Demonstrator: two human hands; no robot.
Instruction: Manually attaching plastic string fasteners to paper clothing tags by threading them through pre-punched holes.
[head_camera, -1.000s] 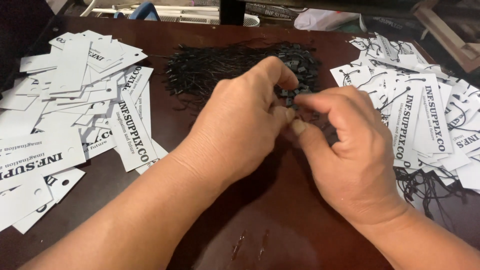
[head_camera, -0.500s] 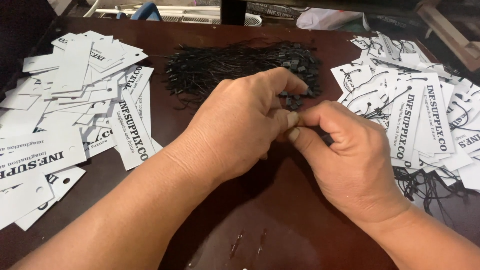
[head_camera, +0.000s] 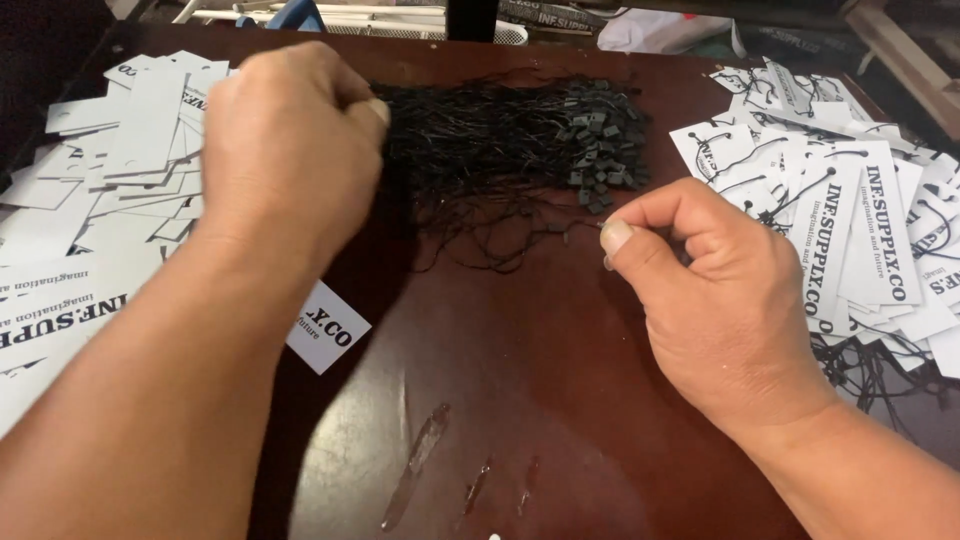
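While our left hand (head_camera: 290, 150) pinches the tangled pile of thin black strings (head_camera: 500, 150), our right hand (head_camera: 720, 290) pinches one limp, light string (head_camera: 500, 262) near it, best gripped at its stiff plastic end.

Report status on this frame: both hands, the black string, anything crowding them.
Left hand fisted over the white tags at left. Right hand pinching one black string. String pile between them; strung tags close on the right.

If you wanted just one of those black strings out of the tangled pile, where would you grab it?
Probably at a loose loop on the near edge of the black string pile, coming from the front. There single strands stray out onto the bare table, while the little plastic clasps bunch at the right.
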